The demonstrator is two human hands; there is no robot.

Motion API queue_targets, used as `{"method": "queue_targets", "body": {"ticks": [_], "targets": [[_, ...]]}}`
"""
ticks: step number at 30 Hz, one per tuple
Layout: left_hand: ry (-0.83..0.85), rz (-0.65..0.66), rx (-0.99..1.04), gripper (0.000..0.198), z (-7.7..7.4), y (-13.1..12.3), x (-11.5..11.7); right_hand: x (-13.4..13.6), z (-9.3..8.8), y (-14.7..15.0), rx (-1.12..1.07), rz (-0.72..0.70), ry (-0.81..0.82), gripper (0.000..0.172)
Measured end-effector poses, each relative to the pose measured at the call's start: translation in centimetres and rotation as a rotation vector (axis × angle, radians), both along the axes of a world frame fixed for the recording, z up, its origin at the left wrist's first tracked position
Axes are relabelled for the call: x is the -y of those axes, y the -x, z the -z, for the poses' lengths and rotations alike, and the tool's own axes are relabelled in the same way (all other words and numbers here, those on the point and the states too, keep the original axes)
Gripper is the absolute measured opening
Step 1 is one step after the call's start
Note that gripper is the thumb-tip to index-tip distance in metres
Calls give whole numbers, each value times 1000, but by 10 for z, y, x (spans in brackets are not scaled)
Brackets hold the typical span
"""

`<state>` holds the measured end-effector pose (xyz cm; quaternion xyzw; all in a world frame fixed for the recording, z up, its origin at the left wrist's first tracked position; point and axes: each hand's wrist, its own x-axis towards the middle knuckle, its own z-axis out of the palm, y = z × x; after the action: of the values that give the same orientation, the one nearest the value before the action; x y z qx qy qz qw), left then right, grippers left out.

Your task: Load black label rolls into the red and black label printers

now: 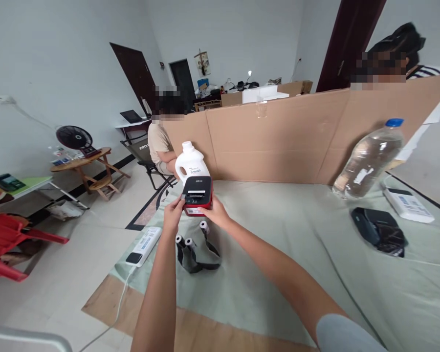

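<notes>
Both my hands are stretched out over the green-covered table (278,234). Between them sits a small red and black device (197,195) with a slot on its top. My left hand (173,214) grips its left side, fingers curled against the edge. My right hand (215,213) closes on its right lower corner. A white plastic jug (191,162) stands right behind the device. Just below my hands lie several small white rolls (189,243) on a black strap or wrapper (201,259).
A white power strip (143,246) lies at the table's left edge. A tilted clear water bottle (368,160), a black pouch (379,231) and a white box (407,204) sit at right. A cardboard wall (308,137) backs the table. Two people sit behind it.
</notes>
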<state>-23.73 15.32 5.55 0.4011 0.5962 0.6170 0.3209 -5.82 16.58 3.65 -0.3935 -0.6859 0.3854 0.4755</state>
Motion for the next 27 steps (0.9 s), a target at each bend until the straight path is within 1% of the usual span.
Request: {"method": "queue_targets", "body": {"ticks": [1,3,4,5,6,8,10,12,14,15,16,18,22,27], "targets": [[-57,15,-46,43,-11,-12,3,3,-10,-11,-44,7,-55,78],[-158,34,-139,45,-27,-48,14,11,-27,-41,-114,46,-175,81],[-202,37,-179,46,-31,-72,22,17,-34,-60,-120,87,-215,85],[-238,35,-206,46,-31,-97,32,25,-38,-81,-105,141,-235,90],[-266,31,-229,47,-28,-124,43,35,-39,-103,-72,201,-237,96],[-313,21,-266,47,-12,-174,65,59,-34,-147,22,320,-208,104],[-330,46,-265,45,13,-215,83,86,-19,-185,107,400,-187,102],[-310,95,-258,43,39,-243,96,109,2,-213,178,477,-167,98],[-285,140,-269,42,61,-257,103,125,23,-229,234,545,-136,97],[-275,152,-280,42,69,-260,105,130,31,-234,253,564,-122,97],[-268,159,-291,41,76,-262,107,134,38,-237,265,572,-112,98],[-259,165,-304,41,84,-262,109,138,46,-238,276,568,-102,99],[-245,171,-307,42,91,-259,110,139,52,-235,283,568,-74,101],[-214,190,-306,45,93,-260,113,137,62,-239,252,544,-71,100]]}}
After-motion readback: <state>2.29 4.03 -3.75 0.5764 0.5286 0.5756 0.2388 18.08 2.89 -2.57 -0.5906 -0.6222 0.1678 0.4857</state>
